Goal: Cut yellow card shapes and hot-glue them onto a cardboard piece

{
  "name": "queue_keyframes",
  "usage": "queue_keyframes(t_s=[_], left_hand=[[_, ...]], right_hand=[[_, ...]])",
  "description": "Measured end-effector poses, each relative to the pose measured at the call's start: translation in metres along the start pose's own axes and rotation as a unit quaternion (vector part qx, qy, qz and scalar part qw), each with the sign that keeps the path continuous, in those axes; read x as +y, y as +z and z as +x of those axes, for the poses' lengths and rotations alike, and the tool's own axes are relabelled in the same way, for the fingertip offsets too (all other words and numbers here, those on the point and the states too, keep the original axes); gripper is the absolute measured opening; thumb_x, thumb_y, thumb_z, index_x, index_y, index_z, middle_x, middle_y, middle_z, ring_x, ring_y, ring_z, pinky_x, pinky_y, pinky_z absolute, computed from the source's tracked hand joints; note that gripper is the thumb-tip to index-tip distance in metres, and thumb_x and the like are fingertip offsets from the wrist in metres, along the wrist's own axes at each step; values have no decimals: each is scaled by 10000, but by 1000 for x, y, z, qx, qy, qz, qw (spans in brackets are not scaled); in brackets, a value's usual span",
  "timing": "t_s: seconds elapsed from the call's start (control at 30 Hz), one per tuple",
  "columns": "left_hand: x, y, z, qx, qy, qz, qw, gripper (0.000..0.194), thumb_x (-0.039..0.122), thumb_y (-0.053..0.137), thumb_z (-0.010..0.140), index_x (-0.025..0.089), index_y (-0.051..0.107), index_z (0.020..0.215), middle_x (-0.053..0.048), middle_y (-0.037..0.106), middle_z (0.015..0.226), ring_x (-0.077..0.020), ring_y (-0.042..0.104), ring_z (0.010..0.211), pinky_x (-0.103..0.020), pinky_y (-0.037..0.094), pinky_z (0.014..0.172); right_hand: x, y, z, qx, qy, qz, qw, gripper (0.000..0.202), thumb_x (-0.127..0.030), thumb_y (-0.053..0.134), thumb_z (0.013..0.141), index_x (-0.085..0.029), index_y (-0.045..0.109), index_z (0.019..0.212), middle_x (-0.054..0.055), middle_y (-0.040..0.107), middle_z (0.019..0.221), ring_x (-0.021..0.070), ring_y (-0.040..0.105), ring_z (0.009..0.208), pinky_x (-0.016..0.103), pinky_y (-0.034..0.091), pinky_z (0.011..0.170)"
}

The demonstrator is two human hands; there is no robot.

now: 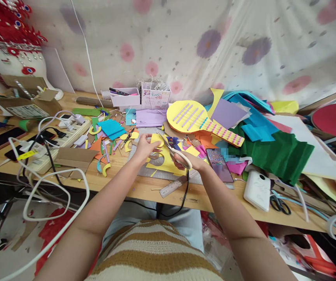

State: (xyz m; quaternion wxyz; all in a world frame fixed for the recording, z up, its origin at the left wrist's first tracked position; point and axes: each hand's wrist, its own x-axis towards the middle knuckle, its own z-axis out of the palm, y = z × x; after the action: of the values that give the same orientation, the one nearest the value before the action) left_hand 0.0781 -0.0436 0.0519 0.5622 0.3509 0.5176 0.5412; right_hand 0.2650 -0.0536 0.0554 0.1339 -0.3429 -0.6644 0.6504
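Note:
My left hand (145, 147) pinches a piece of yellow paper (157, 139) over the middle of the table. In my right hand (182, 160) is a pair of scissors (184, 157) with pale handles, its blades pointing up and left at the yellow paper. Whether the blades touch the paper I cannot tell. Beneath both hands lies more yellow paper (168, 166) with cut-out gaps, on a grey cutting mat (149, 171). A blue glue gun (174, 141) rests just behind the scissors. Behind it lies a yellow paper guitar (190, 116) with purple strips and a dotted neck.
A metal ruler (175, 185) lies near the front edge. To the right are a phone (219, 164), a white power bank (257, 190), black-handled scissors (279, 205) and green crepe paper (279, 150). Leftward sit coloured scraps, a power strip (59, 144) and looping white cables (87, 191).

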Motion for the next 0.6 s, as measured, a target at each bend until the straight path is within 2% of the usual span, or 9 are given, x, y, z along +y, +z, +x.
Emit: queue_keyframes(t_s=[0.33,0.6], left_hand=[[-2,-2,2,-14,9,-1,1000,449,109,706,591,164,392,907,10,627,685,-101,594,524,-253,523,511],[6,-1,-4,-6,-2,20,1000,356,73,642,641,162,404,890,12,627,671,-104,599,522,-250,521,511]], right_hand=[[3,-3,-1,-8,13,26,1000,516,-656,572,665,-189,360,725,-58,274,556,60,259,479,232,229,441],[7,-7,0,-21,20,30,999,546,-699,536,662,-183,374,733,-69,278,531,52,266,455,218,215,423]])
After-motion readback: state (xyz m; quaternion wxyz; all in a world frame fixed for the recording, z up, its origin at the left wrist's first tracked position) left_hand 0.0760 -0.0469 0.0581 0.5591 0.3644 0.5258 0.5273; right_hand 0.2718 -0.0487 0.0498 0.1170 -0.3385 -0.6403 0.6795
